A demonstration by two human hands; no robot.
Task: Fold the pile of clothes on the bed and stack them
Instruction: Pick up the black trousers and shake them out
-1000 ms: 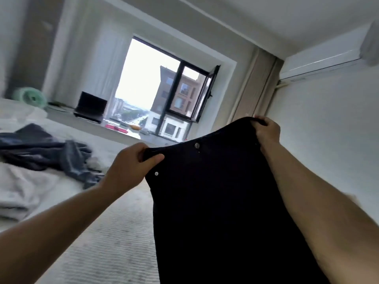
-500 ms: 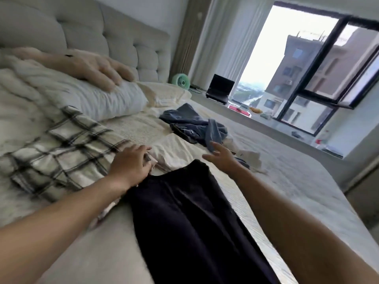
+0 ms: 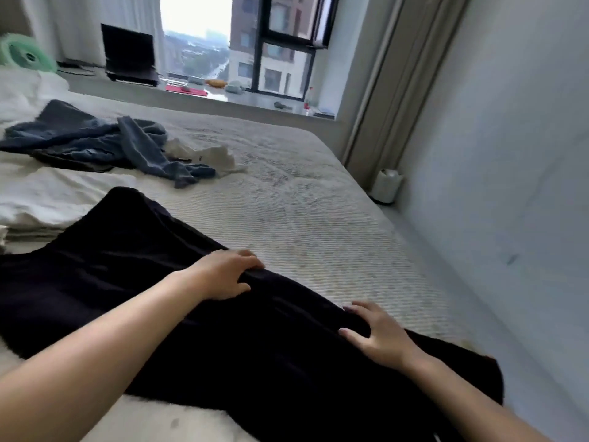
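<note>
Head view: black trousers (image 3: 159, 298) are laid flat on the bed (image 3: 318, 202), long axis running far-left to near-right. Both hands are pressed on the far edge, left hand (image 3: 223, 275) toward the upper end, right hand (image 3: 379, 339) toward the hem, fingers loosely spread, nothing gripped.

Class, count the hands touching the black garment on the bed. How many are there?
2. The left hand rests on the black garment at its far edge; the right hand presses nearer its lower end.
</note>
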